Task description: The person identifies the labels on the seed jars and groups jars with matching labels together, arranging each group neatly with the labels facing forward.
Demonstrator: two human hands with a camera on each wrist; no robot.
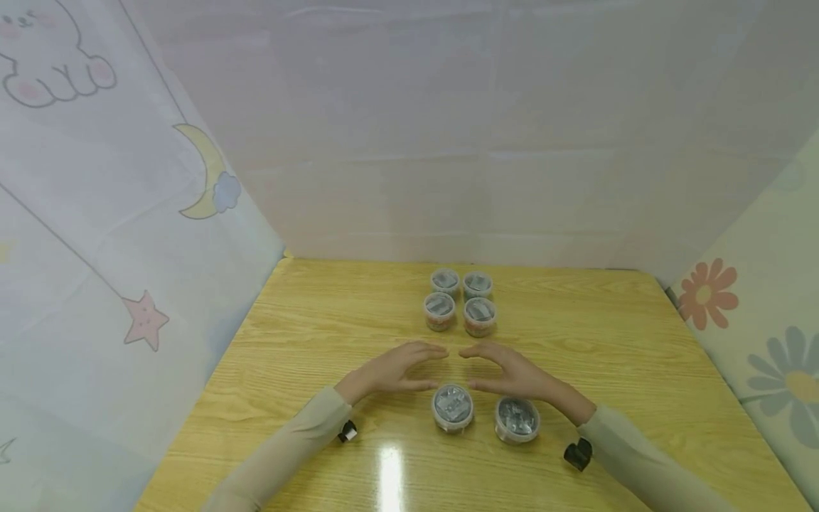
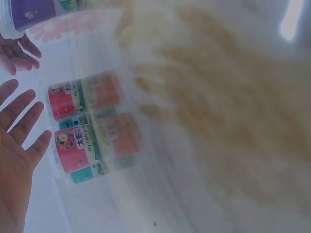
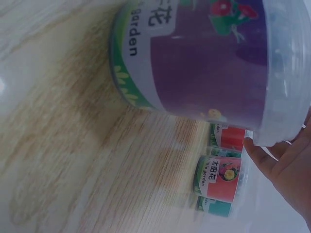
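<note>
My left hand [image 1: 399,368] and right hand [image 1: 514,372] face each other over the table, holding nothing, fingers reaching inward and loosely bent, thumbs apart. Below the left thumb sits a small lidded plastic tub [image 1: 452,407]. A second such tub [image 1: 517,419] stands beside it, under my right wrist. The right wrist view has a purple-labelled tub [image 3: 209,73] up close, with "garden" on its label. Beyond my fingertips, two red-labelled tubs [image 1: 439,311] stand side by side in front of two more tubs [image 1: 477,284], which show green labels in the wrist views.
The wood-grain table [image 1: 307,313] is bounded by a pale back sheet [image 1: 448,142] and printed side sheets with a moon [image 1: 207,171] and flowers [image 1: 707,294]. A black wrist device [image 1: 579,454] sits at the right sleeve, another [image 1: 348,431] at the left.
</note>
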